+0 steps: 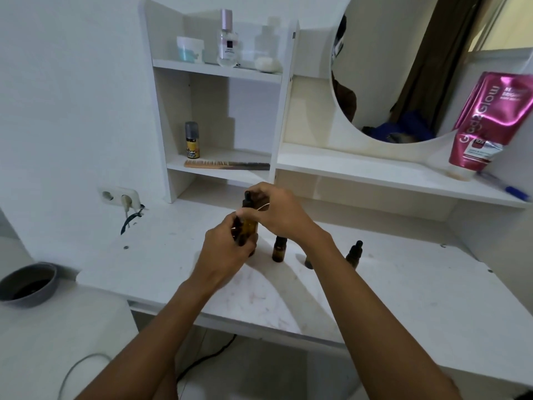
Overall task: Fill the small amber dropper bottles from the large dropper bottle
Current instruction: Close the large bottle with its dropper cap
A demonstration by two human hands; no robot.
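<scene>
The large amber dropper bottle [249, 224] stands upright on the white table [403, 284], mostly covered by both hands. My left hand [227, 251] grips its body, with a small dark object also under the fingers. My right hand [277, 210] pinches the black dropper cap [247, 197] at its top. One small amber bottle [279, 249] stands just right of it with no dropper on top. A second small bottle [354, 254] with a black dropper cap stands further right, partly behind my right forearm. A dark bit [308, 264] shows between them, mostly hidden.
A white shelf unit [219, 67] at the back holds cosmetics, a spray can [192, 140] and a comb [226, 164]. A round mirror [403, 67] and pink pouch [487, 122] stand at right. A grey bowl [28, 281] sits at left, a wall socket [121, 196] behind.
</scene>
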